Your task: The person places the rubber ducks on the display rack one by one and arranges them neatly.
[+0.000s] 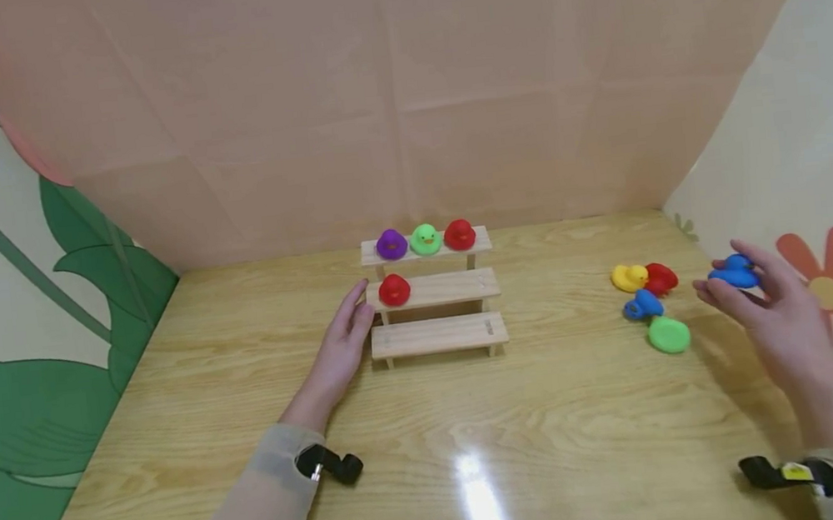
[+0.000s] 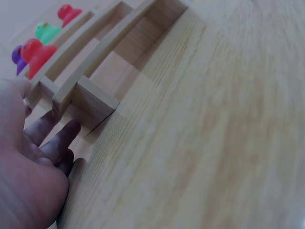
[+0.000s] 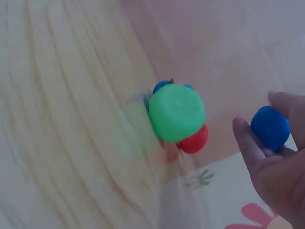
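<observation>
My right hand [image 1: 791,316] holds a blue rubber duck [image 1: 736,272] between thumb and fingers, raised at the right of the table. In the right wrist view the same duck [image 3: 270,128] shows its rounded underside. My left hand [image 1: 337,335] rests at the left end of a three-step wooden stand [image 1: 439,336], its fingers loosely bent against the side. On the top step sit a purple duck [image 1: 392,245], a light green duck [image 1: 425,240] and a red duck [image 1: 460,235]. Another red duck [image 1: 393,290] sits at the left of the middle step.
Left of my right hand, a yellow duck [image 1: 627,277], a red duck [image 1: 661,278], a blue duck [image 1: 642,304] and a tipped green duck [image 1: 669,335] lie grouped on the wooden table [image 1: 568,429]. A papered wall [image 1: 404,127] rises behind the stand.
</observation>
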### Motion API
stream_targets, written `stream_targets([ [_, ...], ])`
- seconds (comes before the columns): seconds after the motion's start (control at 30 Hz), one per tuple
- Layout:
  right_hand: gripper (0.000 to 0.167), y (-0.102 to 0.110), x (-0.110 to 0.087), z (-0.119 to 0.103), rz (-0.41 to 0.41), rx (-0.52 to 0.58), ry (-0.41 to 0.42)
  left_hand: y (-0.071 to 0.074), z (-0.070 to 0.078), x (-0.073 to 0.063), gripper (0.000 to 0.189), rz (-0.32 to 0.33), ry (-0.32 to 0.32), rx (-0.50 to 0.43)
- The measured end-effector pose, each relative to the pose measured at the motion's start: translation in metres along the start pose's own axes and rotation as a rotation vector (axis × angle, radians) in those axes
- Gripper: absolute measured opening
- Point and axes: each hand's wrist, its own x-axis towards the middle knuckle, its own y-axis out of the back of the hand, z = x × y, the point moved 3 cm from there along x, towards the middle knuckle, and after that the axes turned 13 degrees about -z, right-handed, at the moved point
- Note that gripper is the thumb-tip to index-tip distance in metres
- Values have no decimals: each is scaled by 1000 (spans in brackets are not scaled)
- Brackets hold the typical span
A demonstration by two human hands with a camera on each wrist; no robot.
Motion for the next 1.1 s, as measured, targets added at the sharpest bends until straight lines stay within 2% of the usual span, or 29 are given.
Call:
stream_targets([
  [0.1, 66, -10, 2, -7, -53, 25, 47, 0, 0, 1, 65, -5, -7, -2],
  [0.27, 58, -27, 7, -19, -93, -121, 35, 1, 0, 1, 65, -7, -13, -8],
  [0.5, 56, -57, 16, -36, -137, -98, 116, 0, -2, 2, 63, -1, 6, 5],
  [0.77, 50, -101, 24, -52, -192, -242, 111, 0, -3, 2, 64, -3, 5, 6],
  [1.0, 46, -144, 31, -62, -190, -190, 193, -1, -3, 1, 65, 1, 2, 1],
  [1.1, 44, -160, 32, -63, -191, -196, 196, -1, -3, 0, 64, 2, 8, -4],
])
